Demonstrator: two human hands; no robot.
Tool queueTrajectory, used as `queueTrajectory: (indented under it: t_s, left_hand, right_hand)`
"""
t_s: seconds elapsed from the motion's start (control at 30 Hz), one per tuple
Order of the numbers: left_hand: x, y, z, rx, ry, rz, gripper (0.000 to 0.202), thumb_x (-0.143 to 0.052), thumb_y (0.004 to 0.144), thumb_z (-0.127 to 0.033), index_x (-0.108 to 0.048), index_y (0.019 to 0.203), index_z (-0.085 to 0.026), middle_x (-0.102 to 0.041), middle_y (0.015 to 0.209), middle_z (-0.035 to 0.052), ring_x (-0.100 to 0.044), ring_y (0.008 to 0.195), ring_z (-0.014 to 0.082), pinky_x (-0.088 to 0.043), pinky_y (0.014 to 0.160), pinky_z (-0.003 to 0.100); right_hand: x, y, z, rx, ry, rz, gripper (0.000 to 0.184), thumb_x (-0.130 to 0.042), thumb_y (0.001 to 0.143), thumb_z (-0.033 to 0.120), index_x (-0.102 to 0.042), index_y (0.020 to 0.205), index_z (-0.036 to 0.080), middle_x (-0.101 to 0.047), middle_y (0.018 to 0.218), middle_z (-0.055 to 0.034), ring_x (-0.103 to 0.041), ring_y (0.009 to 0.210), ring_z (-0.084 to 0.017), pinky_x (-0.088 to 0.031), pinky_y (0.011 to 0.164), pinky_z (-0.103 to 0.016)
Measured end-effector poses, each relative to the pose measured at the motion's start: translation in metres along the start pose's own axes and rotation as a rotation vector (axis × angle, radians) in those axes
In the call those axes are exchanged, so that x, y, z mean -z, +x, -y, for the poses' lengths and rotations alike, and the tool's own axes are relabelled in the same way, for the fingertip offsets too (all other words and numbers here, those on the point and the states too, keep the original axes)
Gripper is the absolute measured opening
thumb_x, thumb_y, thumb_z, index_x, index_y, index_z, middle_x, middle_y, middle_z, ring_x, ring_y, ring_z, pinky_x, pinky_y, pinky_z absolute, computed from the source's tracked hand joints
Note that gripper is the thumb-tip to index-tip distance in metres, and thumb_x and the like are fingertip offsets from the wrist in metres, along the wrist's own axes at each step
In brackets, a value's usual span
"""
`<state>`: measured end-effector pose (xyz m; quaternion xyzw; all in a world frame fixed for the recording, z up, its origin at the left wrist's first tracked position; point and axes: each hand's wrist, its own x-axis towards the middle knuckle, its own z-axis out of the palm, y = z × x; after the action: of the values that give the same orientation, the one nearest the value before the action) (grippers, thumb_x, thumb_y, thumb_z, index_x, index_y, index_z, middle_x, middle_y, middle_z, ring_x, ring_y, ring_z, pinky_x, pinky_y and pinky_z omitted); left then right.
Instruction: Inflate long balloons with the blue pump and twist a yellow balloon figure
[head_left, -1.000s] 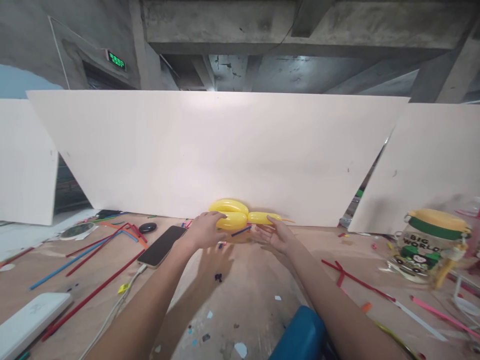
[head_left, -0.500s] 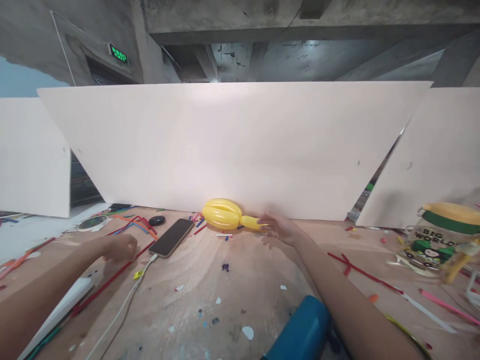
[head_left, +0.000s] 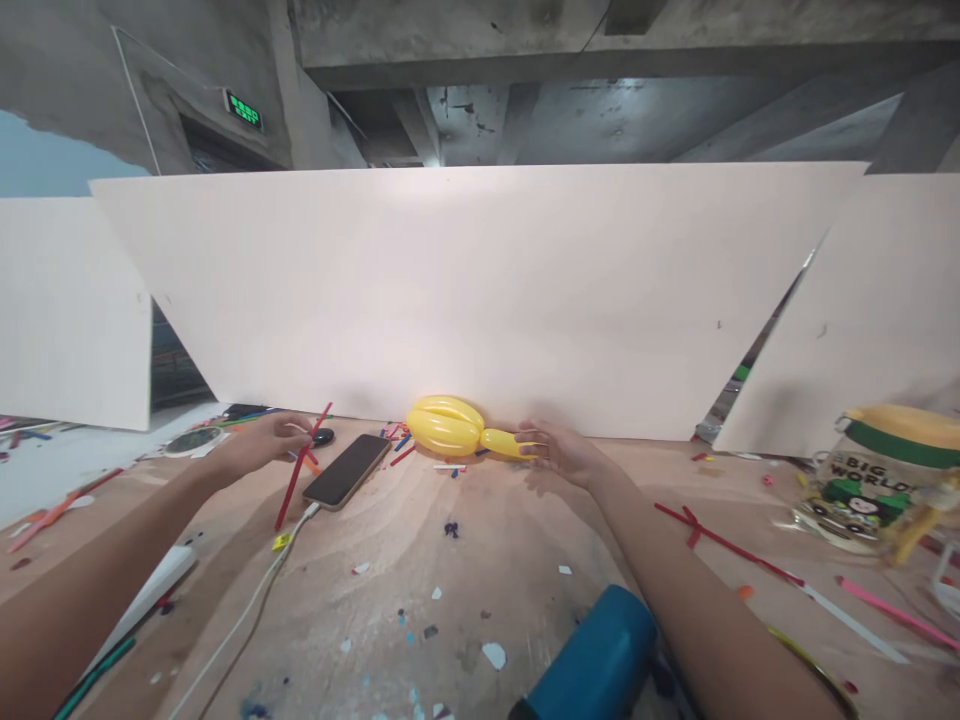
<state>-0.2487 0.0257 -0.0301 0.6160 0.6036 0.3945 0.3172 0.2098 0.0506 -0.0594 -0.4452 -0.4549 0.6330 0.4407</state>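
Observation:
My left hand point(head_left: 276, 440) is raised a little over the table at the left, thumb and fingers pinched on a long, thin red uninflated balloon point(head_left: 291, 492) that slants down toward the table. My right hand point(head_left: 559, 452) is by the foot of the white board, its fingers around the narrow tail end of a yellow twisted balloon point(head_left: 446, 426). That balloon has a fat bundle of inflated segments and one thinner segment pointing right. Between the hands lies a phone point(head_left: 347, 471) with a white cable point(head_left: 259, 592) plugged in.
A white board point(head_left: 480, 290) stands along the back. A blue cylinder point(head_left: 596, 650) lies near my right forearm. At right are a jar with a yellow lid point(head_left: 862, 490) and limp red point(head_left: 739, 553) and pink point(head_left: 896, 612) balloons. Small scraps dot the tabletop point(head_left: 375, 640).
My left hand has lifted and moved forward and right, picking the red balloon up from the others. The right hand stays at the yellow balloon's tail.

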Motion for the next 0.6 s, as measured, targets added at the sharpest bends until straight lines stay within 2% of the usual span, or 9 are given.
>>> queueTrajectory:
  t_s: [0.17,0.3,0.37,0.5,0.6]
  left_hand:
    - [-0.002,0.023,0.008,0.017,-0.027,-0.051,0.062,-0.076,0.058,-0.044,-0.058,0.110,-0.015,-0.071,0.089,0.0086,-0.065,0.088,0.0249,-0.051,0.070,0.031]
    - [-0.010,0.039,0.004,-0.011,0.043,-0.125,0.059,-0.071,0.062,-0.041,-0.057,0.114,-0.016,-0.070,0.089,0.0097,-0.066,0.081,0.0243,-0.051,0.068,0.032]
    - [-0.011,0.043,-0.001,-0.012,0.125,-0.181,0.048,-0.070,0.063,-0.035,-0.061,0.106,-0.018,-0.069,0.083,0.0074,-0.065,0.077,0.0239,-0.049,0.067,0.032]
    - [0.001,0.043,-0.009,-0.019,0.334,-0.339,0.014,-0.067,0.060,-0.017,-0.067,0.074,-0.017,-0.060,0.068,0.0030,-0.057,0.077,0.0245,-0.039,0.068,0.030]
    - [0.016,0.040,-0.019,-0.047,0.411,-0.402,0.009,-0.062,0.059,-0.009,-0.065,0.062,-0.017,-0.051,0.065,0.0003,-0.050,0.074,0.0199,-0.032,0.068,0.027]
  right_hand:
    - [-0.001,0.000,0.002,0.010,-0.002,0.010,0.015,-0.055,0.085,0.034,-0.061,0.090,0.021,-0.066,0.091,-0.0047,-0.062,0.076,-0.015,-0.046,0.064,-0.026]
    - [-0.005,-0.001,0.004,0.009,-0.026,0.018,0.016,-0.055,0.085,0.034,-0.062,0.089,0.020,-0.067,0.090,-0.0056,-0.061,0.073,-0.015,-0.046,0.063,-0.026]
    - [-0.006,-0.002,0.004,0.016,-0.041,0.023,0.016,-0.055,0.085,0.033,-0.062,0.089,0.020,-0.067,0.090,-0.0057,-0.061,0.072,-0.015,-0.046,0.063,-0.026]
    - [-0.006,-0.004,0.003,0.036,-0.073,0.018,0.014,-0.055,0.084,0.033,-0.061,0.089,0.021,-0.067,0.090,-0.0058,-0.061,0.072,-0.015,-0.046,0.061,-0.026]
    - [-0.008,-0.004,0.004,0.051,-0.110,0.006,0.015,-0.054,0.085,0.033,-0.061,0.089,0.019,-0.066,0.087,-0.0062,-0.061,0.070,-0.015,-0.046,0.059,-0.025]
